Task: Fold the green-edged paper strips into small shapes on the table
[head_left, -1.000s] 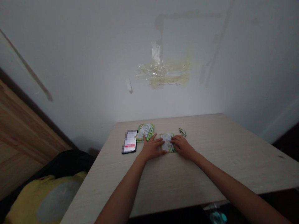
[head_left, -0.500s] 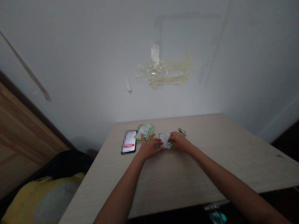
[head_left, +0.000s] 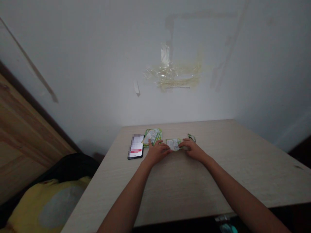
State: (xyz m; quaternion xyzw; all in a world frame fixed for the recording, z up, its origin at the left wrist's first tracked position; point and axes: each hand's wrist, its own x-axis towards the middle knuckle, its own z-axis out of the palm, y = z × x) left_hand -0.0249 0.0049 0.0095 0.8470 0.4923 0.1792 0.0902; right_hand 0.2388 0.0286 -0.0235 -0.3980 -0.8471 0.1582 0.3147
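A flat green-and-white packet (head_left: 173, 144) lies on the table between my two hands, its printed side up. My left hand (head_left: 157, 152) is spread open, fingertips on the packet's left end and thumb pointing toward a pile of similar packets (head_left: 152, 135). Over the packet's right part rests my right hand (head_left: 193, 150), its fingers stretched out and partly covering it. A small crumpled green piece (head_left: 191, 137), perhaps of the same wrapper material, sits just beyond the right fingers.
A phone (head_left: 136, 147) with a lit screen lies left of the pile. The pale wooden table (head_left: 218, 168) meets a wall (head_left: 97, 64) with old tape on it. A yellow-and-grey plush thing (head_left: 55, 204) is beside the table at lower left.
My right hand has shifted slightly rightward along the packet, and more of the packet's green right part shows. My left hand stays at its left end. The view has turned slightly.
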